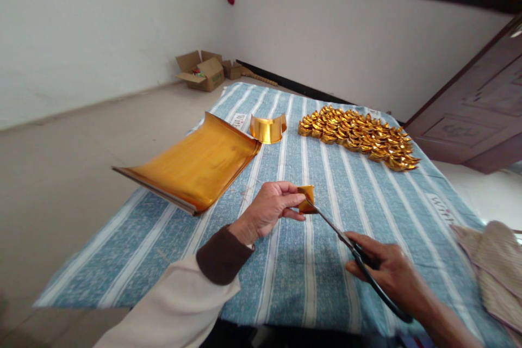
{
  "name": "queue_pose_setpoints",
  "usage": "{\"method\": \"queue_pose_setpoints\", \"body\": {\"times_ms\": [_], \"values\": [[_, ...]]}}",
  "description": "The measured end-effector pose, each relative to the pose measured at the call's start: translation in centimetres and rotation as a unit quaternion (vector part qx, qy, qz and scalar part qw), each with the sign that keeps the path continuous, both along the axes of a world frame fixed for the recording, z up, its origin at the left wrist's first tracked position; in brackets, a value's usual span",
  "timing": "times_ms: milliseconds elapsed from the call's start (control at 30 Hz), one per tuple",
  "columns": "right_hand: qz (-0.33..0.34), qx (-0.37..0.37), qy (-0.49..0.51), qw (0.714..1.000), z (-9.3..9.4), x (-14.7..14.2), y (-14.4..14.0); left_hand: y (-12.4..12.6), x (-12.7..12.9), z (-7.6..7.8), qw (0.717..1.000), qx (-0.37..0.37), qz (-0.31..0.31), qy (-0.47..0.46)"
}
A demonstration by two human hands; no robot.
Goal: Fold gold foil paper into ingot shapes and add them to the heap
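Note:
My left hand [274, 207] pinches a small folded piece of gold foil paper [309, 196] above the table's near middle. In my right hand [387, 262] is a pair of scissors [332, 227], fingers wrapped round the dark handles. The blades point up and left, their tips at the foil piece; whether they cut or just touch it I cannot tell. Left of my hands lies a stack of large gold foil sheets [196, 160] with curled edges. A curved gold strip [268, 129] stands just beyond the stack. Many folded gold foil ingots [359, 133] sit in rows at the back right.
A blue and white striped cloth [293, 261] covers the table. A beige quilted cloth [497, 266] hangs at the right edge. On the floor beyond stands an open cardboard box [207, 73] by the wall. A wooden door [473, 103] is at the right.

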State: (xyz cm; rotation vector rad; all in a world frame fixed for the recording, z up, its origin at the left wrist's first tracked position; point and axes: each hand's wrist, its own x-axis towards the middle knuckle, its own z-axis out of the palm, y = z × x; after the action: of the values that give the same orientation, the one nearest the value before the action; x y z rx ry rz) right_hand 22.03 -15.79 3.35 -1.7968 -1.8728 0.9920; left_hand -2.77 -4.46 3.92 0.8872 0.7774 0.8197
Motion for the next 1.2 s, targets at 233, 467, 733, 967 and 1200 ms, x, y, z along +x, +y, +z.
{"method": "queue_pose_setpoints", "body": {"times_ms": [233,467,733,967,1200], "values": [[-0.012,0.017,-0.006,1.000,0.3,-0.4,0.1,0.0,0.0,0.0,1.000,-0.005,0.000,-0.003],[-0.004,0.055,-0.023,0.998,0.3,-0.4,0.3,0.0,0.0,-0.1,1.000,-0.005,-0.001,-0.006],[-0.010,0.050,-0.023,0.998,0.0,0.2,0.1,0.0,0.0,-0.2,1.000,-0.009,0.001,-0.002],[-0.001,0.022,-0.017,1.000,-0.2,0.5,0.0,0.0,0.0,0.1,1.000,-0.023,0.003,0.003],[-0.033,0.019,-0.001,0.999,0.0,0.0,-0.4,0.1,0.0,0.1,1.000,-0.030,0.004,-0.005]]}}
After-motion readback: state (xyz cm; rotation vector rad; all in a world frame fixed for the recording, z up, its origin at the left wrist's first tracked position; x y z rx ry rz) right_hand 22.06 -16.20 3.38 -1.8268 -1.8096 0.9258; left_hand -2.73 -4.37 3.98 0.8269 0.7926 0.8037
